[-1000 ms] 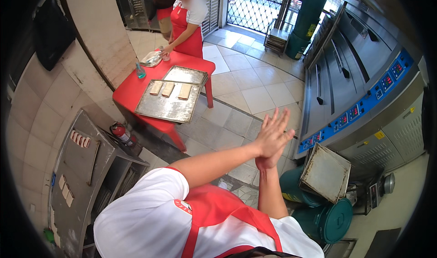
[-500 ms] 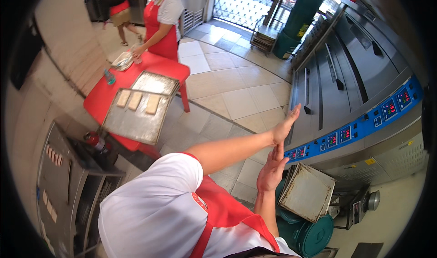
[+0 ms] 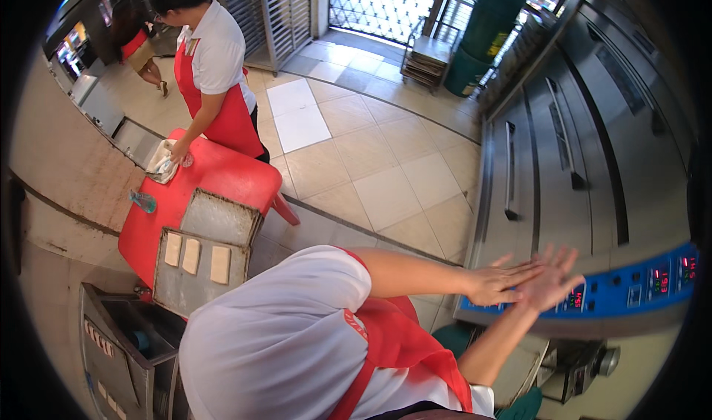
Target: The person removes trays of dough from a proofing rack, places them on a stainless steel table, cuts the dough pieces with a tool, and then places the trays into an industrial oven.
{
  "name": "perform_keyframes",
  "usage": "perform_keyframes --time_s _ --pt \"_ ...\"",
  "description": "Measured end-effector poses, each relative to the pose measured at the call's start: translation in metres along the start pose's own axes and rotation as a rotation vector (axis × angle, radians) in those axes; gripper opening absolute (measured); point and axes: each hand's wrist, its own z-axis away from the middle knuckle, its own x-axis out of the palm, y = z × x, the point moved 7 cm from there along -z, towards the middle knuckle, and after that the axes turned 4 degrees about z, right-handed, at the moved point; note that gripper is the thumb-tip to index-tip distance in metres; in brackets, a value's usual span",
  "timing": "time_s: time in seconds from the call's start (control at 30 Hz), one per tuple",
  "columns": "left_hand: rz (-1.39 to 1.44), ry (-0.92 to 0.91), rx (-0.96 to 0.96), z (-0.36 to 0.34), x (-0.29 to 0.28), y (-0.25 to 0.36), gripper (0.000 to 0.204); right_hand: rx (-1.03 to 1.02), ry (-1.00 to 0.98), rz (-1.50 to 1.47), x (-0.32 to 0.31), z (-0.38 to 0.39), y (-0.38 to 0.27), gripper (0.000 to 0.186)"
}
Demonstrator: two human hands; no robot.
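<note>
- Grip, left hand (image 3: 491,283): bare, flat, fingers extended, overlapping the right; no object seen in it.
- Grip, right hand (image 3: 547,286): open, fingers spread, outline blurred; no object seen in it.
- Stacked trays (image 3: 521,372) and green lid (image 3: 525,405): below the hands, trays partly hidden by the right arm.
- Control panel (image 3: 604,290): blue, behind both hands, which obstruct its left part. Long axis runs across the view, climbing toward the right edge; lit face turned to the wearer. Contact with either hand cannot be determined.
- Oven (image 3: 549,212): steel doors, directly above the panel in view.
- Table (image 3: 230,168): red, left of the hands, well apart. Carries a tray (image 3: 189,290) with three pale dough slabs (image 3: 191,256) side by side, an adjoining second tray (image 3: 219,216) and a bottle (image 3: 144,202).
- Co-worker (image 3: 211,71): beside the table, one hand at a white cloth (image 3: 160,164).
- Cart (image 3: 430,57) and tall green bins (image 3: 482,49): beyond, near a lattice gate (image 3: 382,8).
</note>
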Motion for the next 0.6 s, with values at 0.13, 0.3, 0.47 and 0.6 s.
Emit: perform_keyframes --time_s 0.13,0.3,0.47,0.6 --pt "0.482 -0.035 -0.618 -0.018 -0.054 -0.175 0.099 -0.656 -0.284 0.392 0.120 -0.046 -0.009 0.082" --pt "1.143 0.192 -0.443 -0.143 -0.202 -0.217 0.101 -0.615 -0.291 0.911 0.060 -0.186 0.235 0.085" --pt "0.447 0.325 -0.036 -0.163 -0.403 -0.238 0.095 0.709 -0.105 0.411 0.060 -0.259 0.444 0.081" --pt "-0.399 0.418 -0.245 -0.114 -0.465 -0.432 0.082 0.894 -0.335 -0.473 0.290 -0.343 0.407 0.086"
